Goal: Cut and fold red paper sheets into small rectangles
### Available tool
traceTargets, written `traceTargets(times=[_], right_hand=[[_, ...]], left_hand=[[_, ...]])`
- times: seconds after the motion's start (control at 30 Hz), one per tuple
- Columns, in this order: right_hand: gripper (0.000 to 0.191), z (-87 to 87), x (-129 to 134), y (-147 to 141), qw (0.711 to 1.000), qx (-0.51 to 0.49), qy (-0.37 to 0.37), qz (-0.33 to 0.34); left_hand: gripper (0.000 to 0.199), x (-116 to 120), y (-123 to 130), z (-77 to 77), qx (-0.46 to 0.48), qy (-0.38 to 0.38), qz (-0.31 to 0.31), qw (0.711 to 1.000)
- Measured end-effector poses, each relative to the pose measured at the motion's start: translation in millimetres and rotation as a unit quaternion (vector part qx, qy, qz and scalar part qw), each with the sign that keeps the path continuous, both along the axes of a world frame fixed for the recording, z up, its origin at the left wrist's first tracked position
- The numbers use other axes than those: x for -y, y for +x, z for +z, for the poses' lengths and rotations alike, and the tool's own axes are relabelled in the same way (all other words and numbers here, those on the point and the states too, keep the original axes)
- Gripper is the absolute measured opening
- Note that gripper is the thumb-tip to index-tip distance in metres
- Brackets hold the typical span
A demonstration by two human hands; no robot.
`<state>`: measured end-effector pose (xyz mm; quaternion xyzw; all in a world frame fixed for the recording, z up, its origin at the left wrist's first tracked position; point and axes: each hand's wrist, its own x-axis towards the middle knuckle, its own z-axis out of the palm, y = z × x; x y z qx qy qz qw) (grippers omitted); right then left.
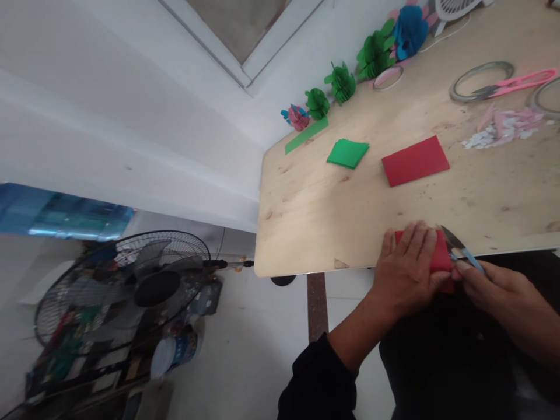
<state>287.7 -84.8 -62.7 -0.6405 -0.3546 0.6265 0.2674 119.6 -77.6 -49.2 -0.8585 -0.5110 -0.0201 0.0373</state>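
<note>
My left hand (405, 271) lies flat with its fingers spread on a piece of red paper (441, 252) at the table's front edge. Part of that paper hangs over the edge by my left thumb. My right hand (494, 286) is closed around light blue scissors (470, 256), whose dark blades are beside the right side of the red paper. Farther back lies a red rectangle of paper (415, 161). To its left is a stack of green paper (347, 153).
Green paper flowers (342, 83), a blue one (410, 32) and a green strip (306, 136) line the wall. Pink snips (516, 83), a tape roll (459, 96) and paper scraps (503, 129) lie back right. A floor fan (157, 286) stands left of the table (297, 221).
</note>
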Motion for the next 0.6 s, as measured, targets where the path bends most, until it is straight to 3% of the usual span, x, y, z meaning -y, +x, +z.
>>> traceTargets(times=[0.43, 0.6], right_hand=[[0.057, -0.4, 3.6, 8.7, 0.999, -0.001, -0.001, -0.049], [0.054, 0.9, 1.6, 8.2, 0.998, 0.043, 0.034, -0.012]], left_hand=[[0.068, 0.2, 0.8, 2.0, 0.007, -0.026, 0.007, 1.000], [0.069, 0.8, 2.1, 2.3, 0.008, -0.026, 0.009, 1.000]])
